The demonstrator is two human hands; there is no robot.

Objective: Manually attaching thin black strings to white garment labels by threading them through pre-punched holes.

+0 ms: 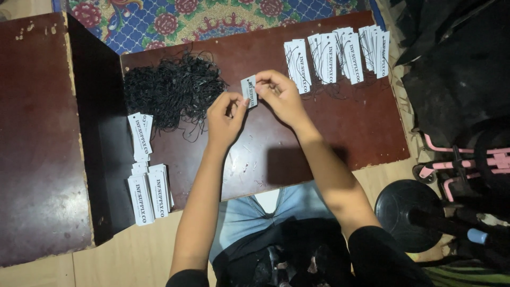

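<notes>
A dark red-brown surface (340, 133) fills the middle of the view, a low board lying over a pale wooden floor (127, 255), with a second, larger brown panel (37, 138) lying to its left and a patterned floral rug (202, 16) beyond its far edge. On the right a heap of black cloth (457, 69) rises beside the board, and below it stand a pink metal frame (467, 159) and a round black weight plate (409, 212).

On the surface's left part lies a tangled pile of black strings (170, 90). Along the far right edge lies a row of white tags with strings attached (340, 56), overlapping one another in small groups. At the near left, partly over the edge of the board, lie two stacks of white tags (149, 191) with dark print, with another small stack (141, 135) just beyond them, close to the string pile.

The person sits at the near edge, both forearms stretched over the board. Between the two hands, above the middle of the surface, is a single white tag (249, 91), held upright off the board. The right hand (284, 98) pinches the tag's right edge between thumb and fingertips, its other fingers curled. The left hand (226, 117) is closed into a loose pinch touching the tag's lower left edge; whether it also holds a string cannot be made out
</notes>
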